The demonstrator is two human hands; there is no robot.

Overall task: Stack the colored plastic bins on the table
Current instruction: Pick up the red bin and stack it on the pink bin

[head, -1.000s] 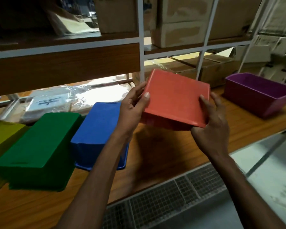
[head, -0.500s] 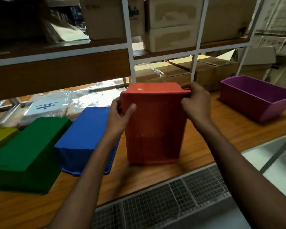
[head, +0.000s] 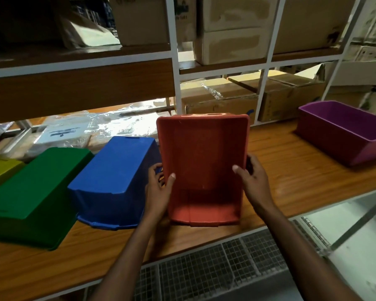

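I hold a red bin (head: 202, 161) over the wooden table (head: 291, 170), tilted so its open side faces me. My left hand (head: 157, 190) grips its left wall and my right hand (head: 252, 179) grips its right wall, thumbs inside. To the left lie a blue bin (head: 115, 177), a green bin (head: 37, 187) and a yellow bin (head: 0, 170), all upside down. A purple bin (head: 345, 129) stands upright at the far right.
Cardboard boxes (head: 226, 98) and plastic-wrapped packages (head: 74, 133) sit behind the bins under a shelf (head: 80, 83). White shelf posts (head: 176, 61) rise behind the red bin. A wire-mesh grid (head: 204, 270) lies below the table's front edge.
The red bin has been turned from bottom-up, through standing on end, to open side facing me. Both hands slid from its top down to its side walls.
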